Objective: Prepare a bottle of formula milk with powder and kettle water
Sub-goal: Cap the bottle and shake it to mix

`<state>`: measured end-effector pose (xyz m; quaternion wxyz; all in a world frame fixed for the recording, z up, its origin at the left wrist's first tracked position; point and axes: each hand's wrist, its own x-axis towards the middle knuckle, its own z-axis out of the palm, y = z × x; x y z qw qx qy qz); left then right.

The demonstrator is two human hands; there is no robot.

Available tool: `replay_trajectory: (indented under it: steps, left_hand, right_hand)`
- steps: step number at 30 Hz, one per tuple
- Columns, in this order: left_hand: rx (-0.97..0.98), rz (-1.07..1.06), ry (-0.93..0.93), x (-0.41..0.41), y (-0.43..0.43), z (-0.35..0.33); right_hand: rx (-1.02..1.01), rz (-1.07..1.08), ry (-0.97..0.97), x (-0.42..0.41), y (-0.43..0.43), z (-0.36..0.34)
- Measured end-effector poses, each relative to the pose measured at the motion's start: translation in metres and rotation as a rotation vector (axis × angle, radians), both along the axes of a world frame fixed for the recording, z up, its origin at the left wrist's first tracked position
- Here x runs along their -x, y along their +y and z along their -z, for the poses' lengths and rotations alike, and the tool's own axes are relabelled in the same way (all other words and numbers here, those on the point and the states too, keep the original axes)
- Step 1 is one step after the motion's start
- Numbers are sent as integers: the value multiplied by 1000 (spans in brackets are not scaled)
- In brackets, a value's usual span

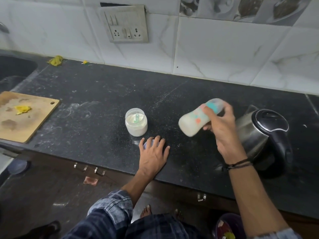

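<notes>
My right hand (222,125) grips a baby bottle (193,123) of white milk, held tilted above the counter and blurred by motion; its teal collar points up and right. An open clear jar of formula powder (136,125) with a green scoop inside stands at the counter's middle. Just in front of the jar my left hand (154,152) lies flat, fingers straight, on a bluish lid (146,144) that is mostly hidden under it. A steel kettle (264,137) with a black lid and handle sits to the right, behind my right wrist.
A wooden cutting board (24,116) with a yellow scrap lies at the left, beside a dark sink (15,69). The black counter (103,94) is dusted with powder. A socket plate (126,25) hangs on the tiled wall. A yellow rag (55,60) lies at the back.
</notes>
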<state>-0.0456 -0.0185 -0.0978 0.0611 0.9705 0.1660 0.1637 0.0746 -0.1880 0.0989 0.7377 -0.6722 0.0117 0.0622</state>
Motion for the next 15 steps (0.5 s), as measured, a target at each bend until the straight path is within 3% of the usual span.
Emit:
replay_trajectory:
  steps: [2,6,15]
  left_hand:
    - [-2,-2,-4,-1,-1,-1]
    - [2,-7,-5,-1,-2,-3]
    - [7,-5,18,0,-1,-4]
  right_hand:
    - [29,-30,-20,0,-2,3]
    - [-190,115,103,-4,-3,-1]
    - [-219,79,189,-5,-1,1]
